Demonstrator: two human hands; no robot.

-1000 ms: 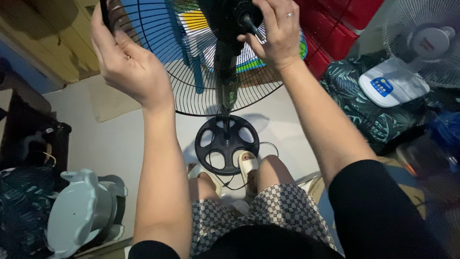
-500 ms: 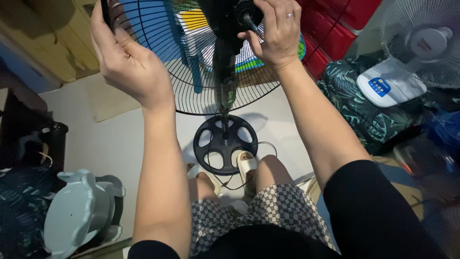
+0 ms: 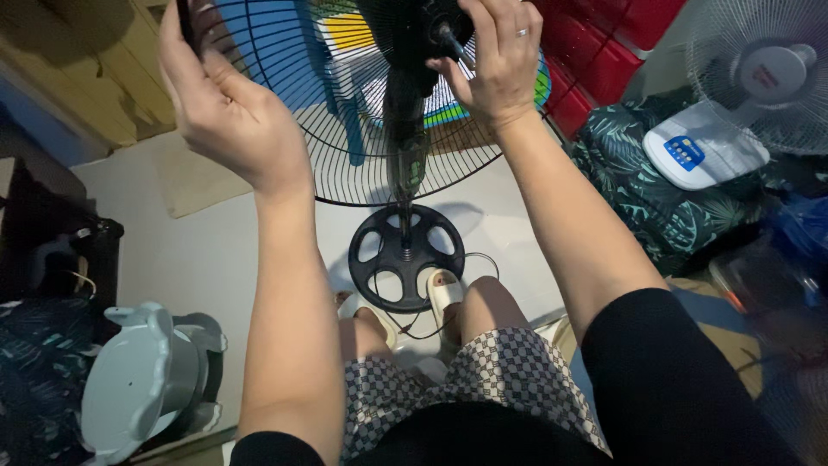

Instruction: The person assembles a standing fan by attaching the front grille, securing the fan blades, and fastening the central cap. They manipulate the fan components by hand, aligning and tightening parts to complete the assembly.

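Note:
A black standing fan rises in front of me, its wire rear guard (image 3: 345,129) spread across the top of the view. My left hand (image 3: 226,108) grips the guard's rim at the upper left. My right hand (image 3: 498,60), with a ring on one finger, closes on the black motor hub and its shaft (image 3: 435,30) at the top centre. The fan's pole (image 3: 405,164) runs down to a round black base (image 3: 405,257) on the floor, where my sandalled feet rest against it.
A pale grey plastic fan housing (image 3: 138,384) lies at the lower left. A white fan (image 3: 759,78) with a blue control panel rests on leaf-patterned fabric (image 3: 655,198) at the right. Red crates (image 3: 604,52) stand behind. A wooden cabinet (image 3: 95,69) fills the upper left.
Almost nothing differs; the view has drifted slightly, and both hands keep their hold on the fan.

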